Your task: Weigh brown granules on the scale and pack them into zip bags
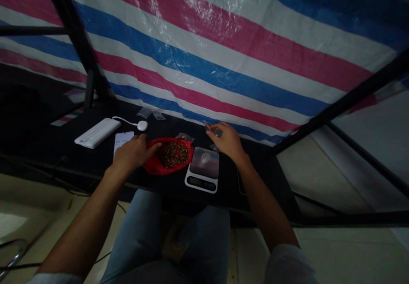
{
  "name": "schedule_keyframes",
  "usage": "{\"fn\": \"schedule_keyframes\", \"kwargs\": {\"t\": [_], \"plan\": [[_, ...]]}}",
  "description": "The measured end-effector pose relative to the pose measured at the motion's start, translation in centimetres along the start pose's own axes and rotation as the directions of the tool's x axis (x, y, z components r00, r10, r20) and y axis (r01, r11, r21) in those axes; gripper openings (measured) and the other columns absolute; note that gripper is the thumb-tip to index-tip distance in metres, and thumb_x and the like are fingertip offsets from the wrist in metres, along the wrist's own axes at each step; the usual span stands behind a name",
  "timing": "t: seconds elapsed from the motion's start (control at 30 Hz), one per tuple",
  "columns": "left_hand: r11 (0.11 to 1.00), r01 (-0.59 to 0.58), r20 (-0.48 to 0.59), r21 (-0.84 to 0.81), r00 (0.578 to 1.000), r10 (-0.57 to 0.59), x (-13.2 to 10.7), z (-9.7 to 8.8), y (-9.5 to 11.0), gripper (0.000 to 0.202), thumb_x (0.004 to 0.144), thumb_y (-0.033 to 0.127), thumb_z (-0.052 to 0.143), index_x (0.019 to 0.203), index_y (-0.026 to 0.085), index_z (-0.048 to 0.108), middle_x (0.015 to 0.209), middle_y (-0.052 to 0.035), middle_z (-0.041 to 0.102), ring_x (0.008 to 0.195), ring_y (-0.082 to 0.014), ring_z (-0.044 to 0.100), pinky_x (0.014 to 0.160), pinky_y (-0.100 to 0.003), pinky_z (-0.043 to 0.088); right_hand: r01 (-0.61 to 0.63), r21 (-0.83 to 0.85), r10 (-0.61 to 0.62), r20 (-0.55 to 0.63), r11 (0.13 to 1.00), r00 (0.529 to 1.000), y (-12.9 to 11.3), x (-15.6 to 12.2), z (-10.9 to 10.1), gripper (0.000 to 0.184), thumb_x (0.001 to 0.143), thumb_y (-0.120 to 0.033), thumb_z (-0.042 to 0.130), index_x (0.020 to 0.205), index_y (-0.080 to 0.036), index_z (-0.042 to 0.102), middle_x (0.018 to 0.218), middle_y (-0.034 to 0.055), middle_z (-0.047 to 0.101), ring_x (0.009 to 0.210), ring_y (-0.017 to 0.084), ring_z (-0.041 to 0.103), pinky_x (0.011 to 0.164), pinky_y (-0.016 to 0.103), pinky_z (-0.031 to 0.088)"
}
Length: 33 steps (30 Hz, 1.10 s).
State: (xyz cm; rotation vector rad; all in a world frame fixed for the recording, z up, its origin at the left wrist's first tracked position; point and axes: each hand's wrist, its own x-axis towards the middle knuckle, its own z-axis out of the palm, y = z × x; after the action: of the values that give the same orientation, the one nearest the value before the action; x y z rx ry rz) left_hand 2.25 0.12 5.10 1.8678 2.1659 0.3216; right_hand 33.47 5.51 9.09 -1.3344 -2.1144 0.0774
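Watching from the side of the room, this is a pretty neat little setup. On a black table (243, 181) sits a crumpled red plastic bag (151, 164) with its mouth rolled open, full of brown granules (172, 154), maybe seeds, though it's hard to tell from here.

The left hand (134, 154) has an open grip, fingers laid flat over the bag's near rim and not clamped on anything. That light touch is the smart bit, since it steadies the bag without squashing it. The right hand (225, 141), just right of the bag, has a tight pinch between thumb and fingers on what looks like a small clear packet (209, 126), though the fingers hide most of it.

A digital kitchen scale (202, 169) sits just right of the bag, so nothing has far to travel, which is good practice. More small clear packets (148, 113) lie just behind the bag. Left of it are a paper slip (123, 142), a white power bank (97, 133) and a small round white gadget (142, 125) on a cable. A striped tarp (204, 53) hangs behind the table.
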Motion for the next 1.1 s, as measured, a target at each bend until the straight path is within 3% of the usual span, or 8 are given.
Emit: {"fn": "schedule_keyframes", "kwargs": {"t": [0.17,0.3,0.43,0.63,0.8,0.93,1.0,1.1], "plan": [[0.999,-0.048,0.207,-0.02,0.977,0.051,1.5,2.8,-0.4,0.045,0.094,0.043,0.05,0.126,0.011,0.058,0.124,-0.0232,0.07,0.115,-0.0373,0.069,0.092,-0.043,0.054,-0.036,-0.138,0.078,0.313,0.99,0.946,-2.3,0.0,6.0,0.044,0.086,-0.051,0.076,0.112,-0.017,0.07,0.11,0.0168,0.076,0.106,0.033,0.069,0.094,0.044,0.05],[0.964,-0.073,0.176,-0.255,0.977,0.12,2.1,2.6,-0.8,0.041,0.087,0.028,0.052,0.125,0.013,0.058,0.116,-0.0164,0.074,0.1,-0.0282,0.074,0.081,-0.033,0.057,-0.105,-0.131,0.154,0.466,0.986,0.871,-3.1,0.0,8.2,0.024,0.088,-0.022,0.071,0.112,-0.02,0.069,0.102,0.0107,0.078,0.098,0.028,0.072,0.089,0.039,0.05],[0.877,-0.105,0.114,-0.469,0.977,0.178,2.2,0.2,-0.6,0.044,0.081,0.03,0.054,0.121,0.012,0.06,0.107,-0.0124,0.076,0.085,-0.0242,0.074,0.07,-0.03,0.058,-0.181,0.147,0.122,0.342,0.972,0.932,-2.5,1.4,7.1,0.024,0.089,-0.012,0.062,0.111,-0.018,0.067,0.094,0.0056,0.075,0.084,0.02,0.071,0.078,0.031,0.053],[0.867,-0.121,0.059,-0.483,0.984,0.17,2.3,-0.9,-1.1,0.039,0.077,0.033,0.058,0.111,0.017,0.065,0.097,-0.0099,0.077,0.081,-0.0266,0.073,0.064,-0.032,0.056,-0.122,0.62,0.083,0.091,0.775,0.992,-2.4,2.2,5.1,0.025,0.091,-0.021,0.058,0.114,-0.017,0.066,0.095,0.0043,0.072,0.083,0.016,0.07,0.076,0.029,0.057],[0.955,-0.079,0.137,-0.285,0.983,0.122,1.3,0.8,-1.5,0.037,0.087,0.038,0.054,0.115,0.015,0.063,0.1,-0.0143,0.074,0.091,-0.0312,0.073,0.075,-0.037,0.057,-0.128,0.405,0.006,0.288,0.905,0.957,-1.9,0.3,5.3,0.025,0.085,-0.007,0.057,0.102,-0.016,0.073,0.095,0.0055,0.074,0.089,0.019,0.07,0.087,0.035,0.056],[0.985,-0.127,-0.165,-0.114,0.98,0.107,-1.0,0.2,-0.1,0.054,0.089,0.043,0.059,0.134,0.012,0.054,0.131,-0.0228,0.06,0.114,-0.0408,0.064,0.094,-0.05,0.054,-0.022,0.23,-0.013,0.148,0.973,0.989,-4.1,-1.3,4.2,0.043,0.081,-0.009,0.07,0.123,-0.018,0.069,0.126,0.0122,0.067,0.12,0.027,0.062,0.11,0.045,0.048],[0.961,-0.262,-0.308,-0.084,0.924,0.225,-1.5,-0.3,0.8,0.048,0.09,0.038,0.06,0.131,0.015,0.057,0.135,-0.0205,0.056,0.124,-0.04,0.058,0.104,-0.051,0.049,0.085,0.201,-0.095,0.039,0.976,0.995,-6.1,-1.9,3.8,0.037,0.091,-0.01,0.061,0.126,-0.021,0.067,0.132,0.013,0.062,0.128,0.026,0.057,0.114,0.044,0.045],[0.827,-0.541,-0.177,-0.151,0.838,0.516,-0.8,-0.2,1.8,0.028,0.092,0.03,0.054,0.116,0.02,0.066,0.122,-0.0135,0.065,0.119,-0.0315,0.061,0.107,-0.044,0.049,0.221,0.163,-0.255,0.237,0.962,0.937,-8.4,-2.4,4.2,0.032,0.098,-0.005,0.048,0.114,-0.02,0.072,0.116,0.0109,0.069,0.113,0.023,0.065,0.104,0.037,0.052]]}}
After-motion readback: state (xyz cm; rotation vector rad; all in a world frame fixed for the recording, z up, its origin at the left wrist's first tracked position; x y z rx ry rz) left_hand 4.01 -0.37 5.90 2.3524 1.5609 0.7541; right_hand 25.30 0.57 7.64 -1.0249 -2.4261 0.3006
